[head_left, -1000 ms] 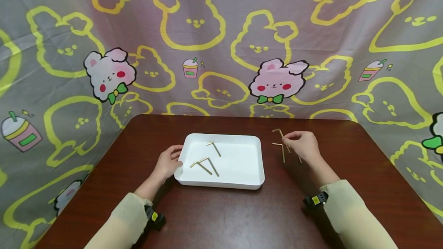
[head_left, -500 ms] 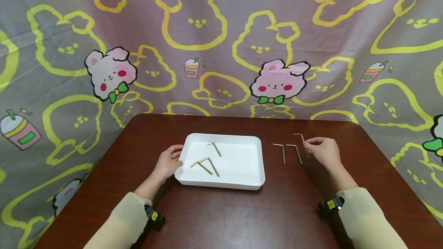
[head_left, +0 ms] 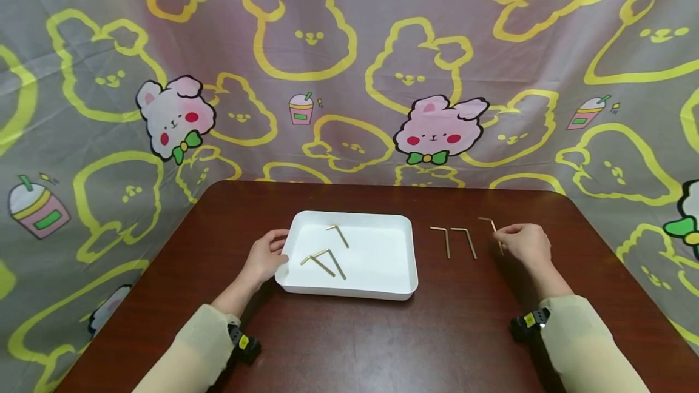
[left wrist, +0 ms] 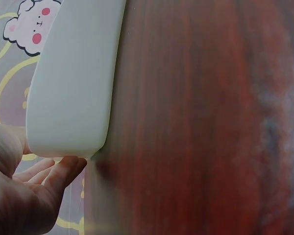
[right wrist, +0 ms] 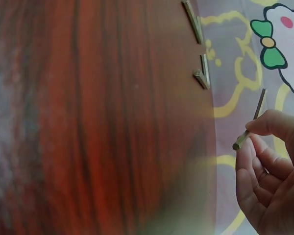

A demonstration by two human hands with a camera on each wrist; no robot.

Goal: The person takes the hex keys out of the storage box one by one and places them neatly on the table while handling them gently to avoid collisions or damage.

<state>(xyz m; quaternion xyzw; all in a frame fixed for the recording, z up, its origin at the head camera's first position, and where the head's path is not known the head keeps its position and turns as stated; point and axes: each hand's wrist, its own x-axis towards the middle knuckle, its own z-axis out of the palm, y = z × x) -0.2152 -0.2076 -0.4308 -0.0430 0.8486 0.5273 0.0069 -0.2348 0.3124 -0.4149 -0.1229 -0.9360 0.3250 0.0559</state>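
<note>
My right hand point(head_left: 526, 244) pinches a brass-coloured L-shaped hex key point(head_left: 493, 225) between thumb and fingertips, at the right of the table. The right wrist view shows the six-sided end of this hex key point(right wrist: 238, 144) pointing toward the camera. Left of that hand, two more hex keys lie side by side on the table, one point(head_left: 448, 244) nearer the tray and the other point(head_left: 470, 244) beside it. My left hand point(head_left: 264, 255) holds the left end of a white tray point(head_left: 377, 253), thumb at the rim. Three hex keys point(head_left: 341, 237) lie inside the tray's left half.
The dark brown wooden table point(head_left: 349, 344) has rounded far corners. A curtain point(head_left: 349, 77) printed with bunnies hangs behind it and along both sides. Each wrist wears a small black camera, such as the right one point(head_left: 528, 324).
My right hand has moved right, away from the tray, carrying the hex key past the two on the table, and has lowered slightly. The left hand and tray have stayed put.
</note>
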